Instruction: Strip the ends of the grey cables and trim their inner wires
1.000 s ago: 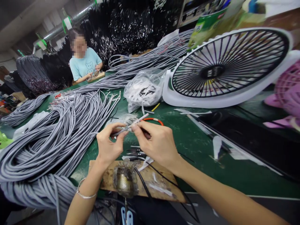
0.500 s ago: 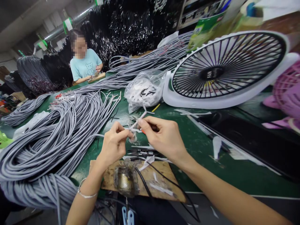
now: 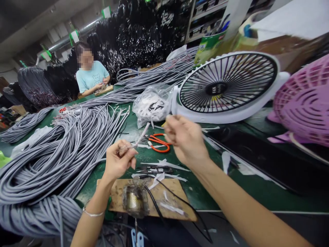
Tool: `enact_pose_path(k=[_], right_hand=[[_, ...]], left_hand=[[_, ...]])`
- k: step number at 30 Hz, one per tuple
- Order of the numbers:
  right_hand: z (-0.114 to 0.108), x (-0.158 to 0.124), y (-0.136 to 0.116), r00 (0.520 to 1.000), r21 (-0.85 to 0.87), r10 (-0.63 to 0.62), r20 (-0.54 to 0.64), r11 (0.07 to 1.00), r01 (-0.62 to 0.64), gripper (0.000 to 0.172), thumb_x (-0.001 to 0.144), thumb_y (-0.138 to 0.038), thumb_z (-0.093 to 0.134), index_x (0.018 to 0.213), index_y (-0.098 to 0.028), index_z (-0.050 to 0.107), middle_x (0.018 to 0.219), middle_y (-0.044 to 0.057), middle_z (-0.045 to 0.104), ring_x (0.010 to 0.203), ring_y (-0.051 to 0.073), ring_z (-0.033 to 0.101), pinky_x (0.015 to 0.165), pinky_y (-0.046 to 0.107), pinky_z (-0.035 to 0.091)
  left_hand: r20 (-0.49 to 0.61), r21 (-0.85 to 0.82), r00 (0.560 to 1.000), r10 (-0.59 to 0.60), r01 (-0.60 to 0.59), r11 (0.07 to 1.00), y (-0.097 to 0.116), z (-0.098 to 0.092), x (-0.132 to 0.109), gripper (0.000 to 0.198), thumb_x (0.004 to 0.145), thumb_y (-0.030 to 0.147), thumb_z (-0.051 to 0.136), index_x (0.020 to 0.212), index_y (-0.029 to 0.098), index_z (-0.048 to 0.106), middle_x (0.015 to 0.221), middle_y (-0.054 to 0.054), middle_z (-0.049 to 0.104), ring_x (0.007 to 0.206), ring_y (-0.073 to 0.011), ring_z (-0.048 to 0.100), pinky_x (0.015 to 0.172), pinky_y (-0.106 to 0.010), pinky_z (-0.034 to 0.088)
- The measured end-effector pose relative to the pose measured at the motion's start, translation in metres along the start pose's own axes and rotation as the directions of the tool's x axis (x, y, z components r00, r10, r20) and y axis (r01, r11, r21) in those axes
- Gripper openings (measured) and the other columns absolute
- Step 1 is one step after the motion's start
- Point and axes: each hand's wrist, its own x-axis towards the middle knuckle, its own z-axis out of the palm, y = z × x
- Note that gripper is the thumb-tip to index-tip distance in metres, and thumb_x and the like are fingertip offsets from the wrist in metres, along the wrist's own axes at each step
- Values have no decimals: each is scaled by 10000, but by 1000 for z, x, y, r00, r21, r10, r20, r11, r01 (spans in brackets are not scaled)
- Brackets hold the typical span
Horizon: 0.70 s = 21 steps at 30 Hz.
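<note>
Clock centred on the wooden board (image 3: 177, 197), near edge of the workbench (image 3: 200, 199). 12: snips (image 3: 156, 169) on bench just past the board, then scissors (image 3: 167, 147), then plastic bag (image 3: 153, 104) with strips in it. 11, near: left hand (image 3: 120, 159), cable end (image 3: 143, 135) in it, sticking out toward 1. 1, near: right hand (image 3: 186, 140), beside scissors. 10: cable bundle (image 3: 64, 147). 11, far: co-worker (image 3: 92, 77), behind bundle. 1, far: fan (image 3: 217, 89), right of bag; pen container (image 3: 208, 49) behind it. 2: flat panel (image 3: 257, 157) lying on bench, second fan (image 3: 307, 99) behind it, farther right.

Wearer's hands (image 3: 117, 162) (image 3: 188, 141), two; fans (image 3: 216, 90) (image 3: 305, 103), two
</note>
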Motion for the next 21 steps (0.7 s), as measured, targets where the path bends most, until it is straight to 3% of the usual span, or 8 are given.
enact_pose_path(k=[2, 5, 7, 10, 12, 15, 18, 21], right_hand=[[7, -6, -1, 968, -10, 147, 203, 989, -148, 381, 525, -365, 771, 750, -176, 528, 585, -55, 536, 366, 10, 278, 319, 173, 177], [15, -17, 0, 826, -16, 310, 470, 939, -344, 486, 510, -282, 781, 918, -156, 549, 708, -3, 638, 413, 18, 383, 352, 166, 240], [16, -20, -1, 765, 24, 334, 551, 910, -414, 505, 527, -236, 772, 971, -156, 544, 744, 9, 664, 437, 24, 437, 369, 160, 267], [13, -20, 0, 729, 81, 329, 600, 882, -464, 509, 528, -195, 771, 985, -169, 548, 741, 5, 682, 435, 32, 478, 356, 150, 261], [13, -18, 1, 739, 93, 333, 586, 878, -470, 497, 518, -193, 779, 964, -173, 562, 701, 0, 685, 414, 37, 483, 335, 144, 237], [15, -19, 5, 816, 122, 340, 468, 890, -440, 471, 453, -189, 809, 869, -161, 591, 595, -15, 671, 375, 32, 469, 318, 129, 220], [20, -21, 10, 895, 179, 328, 302, 903, -392, 445, 342, -158, 837, 717, -149, 599, 488, -47, 628, 391, 38, 502, 371, 128, 343], [23, -24, 13, 932, 217, 303, 201, 914, -344, 440, 284, -139, 844, 650, -153, 600, 461, -59, 614, 420, 53, 538, 447, 152, 435]], left_hand=[[10, -64, 999, -37, 38, 997, 1, 0, 1, 389, 756, 305, 631, 612, 178, 293, 602, 60, 504, 273, -17, 462, 236, -95, 221], [108, -122, 985, -133, 146, 982, 3, -1, 2, 390, 749, 315, 643, 664, 187, 285, 574, 86, 515, 242, -16, 446, 220, -72, 234], [174, -152, 967, -185, 212, 965, 3, -2, 1, 411, 752, 313, 642, 681, 198, 254, 570, 96, 528, 232, -19, 442, 214, -66, 246], [228, -190, 948, -223, 268, 944, 3, -3, 0, 433, 758, 303, 640, 696, 211, 222, 600, 86, 573, 223, -21, 437, 211, -70, 274], [260, -205, 934, -247, 303, 931, 2, -4, -1, 443, 750, 308, 649, 705, 215, 219, 621, 75, 594, 217, -21, 431, 207, -74, 279], [285, -238, 922, -264, 335, 912, 1, -4, -1, 460, 734, 305, 668, 715, 220, 216, 614, 81, 589, 207, -21, 418, 197, -73, 267], [265, -268, 926, -269, 338, 902, 1, -3, 0, 480, 717, 287, 686, 718, 224, 211, 611, 93, 573, 204, -25, 419, 189, -76, 267], [208, -281, 939, -275, 327, 902, 0, -1, 1, 501, 698, 273, 704, 711, 223, 205, 630, 104, 561, 210, -31, 436, 186, -83, 280]])
